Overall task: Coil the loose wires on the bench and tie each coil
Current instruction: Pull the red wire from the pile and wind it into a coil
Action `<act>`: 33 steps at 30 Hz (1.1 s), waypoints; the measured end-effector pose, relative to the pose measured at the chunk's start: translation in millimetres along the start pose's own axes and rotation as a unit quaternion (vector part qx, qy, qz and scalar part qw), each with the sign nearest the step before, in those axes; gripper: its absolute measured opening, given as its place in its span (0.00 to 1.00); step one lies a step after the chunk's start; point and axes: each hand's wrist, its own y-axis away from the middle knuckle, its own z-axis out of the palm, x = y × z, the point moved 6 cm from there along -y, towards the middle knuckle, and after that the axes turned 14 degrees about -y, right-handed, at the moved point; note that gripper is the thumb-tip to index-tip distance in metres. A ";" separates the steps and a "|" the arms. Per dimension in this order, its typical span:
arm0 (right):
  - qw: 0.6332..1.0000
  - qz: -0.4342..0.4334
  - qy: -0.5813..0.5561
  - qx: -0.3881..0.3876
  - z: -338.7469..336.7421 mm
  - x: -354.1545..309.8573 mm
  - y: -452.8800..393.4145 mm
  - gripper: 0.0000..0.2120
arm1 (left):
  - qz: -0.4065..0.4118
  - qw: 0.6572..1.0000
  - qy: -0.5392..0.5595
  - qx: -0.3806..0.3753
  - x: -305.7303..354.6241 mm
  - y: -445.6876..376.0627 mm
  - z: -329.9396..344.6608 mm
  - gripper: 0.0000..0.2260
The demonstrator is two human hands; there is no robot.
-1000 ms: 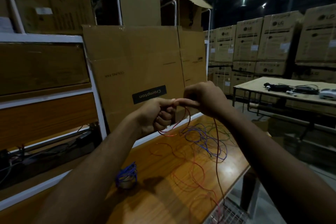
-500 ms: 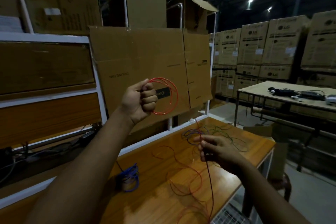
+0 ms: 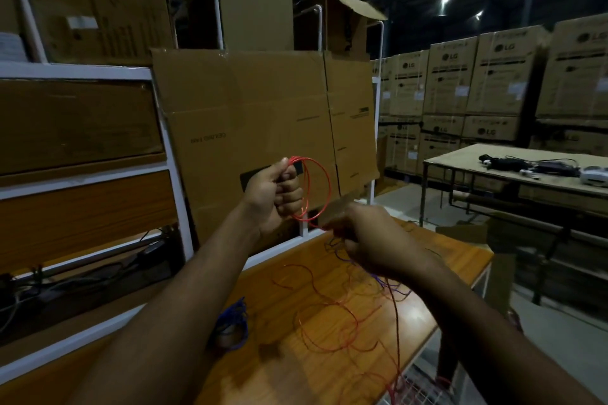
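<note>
My left hand grips a small coil of red wire, held upright above the back edge of the wooden bench. Just right of and below the coil, my right hand pinches the same red wire where it leaves the coil. From that hand the wire trails down over the bench's front edge. More loose red wire lies in loops on the benchtop. Purple and dark strands are partly hidden under my right hand. A blue coil sits on the bench near my left forearm.
A flattened cardboard sheet leans against the white shelf frame behind the bench. Stacked cartons fill the right background. A second table with black cables stands at the right. A wire basket shows below the bench edge.
My right hand has risen from the benchtop toward the coil, bringing the red wire with it. My left hand keeps hold of the coil, which has dropped slightly.
</note>
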 end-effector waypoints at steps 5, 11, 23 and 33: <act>0.966 -0.241 0.081 0.048 -32.3 -44.9 -3.1 0.15 | 0.023 0.992 -0.123 0.016 1.7 5.0 7.1 0.17; 0.929 -0.333 0.051 0.155 -58.2 -44.9 -22.0 0.08 | 0.046 0.964 -0.263 0.006 0.5 4.8 19.6 0.17; 0.888 0.086 -0.441 -0.104 -38.6 91.7 -27.7 0.20 | -0.039 0.994 -0.035 -0.092 21.2 25.8 7.5 0.15; 0.787 0.170 -0.580 0.125 42.1 158.9 23.8 0.12 | 0.007 0.996 0.089 -0.029 25.6 14.2 -5.5 0.16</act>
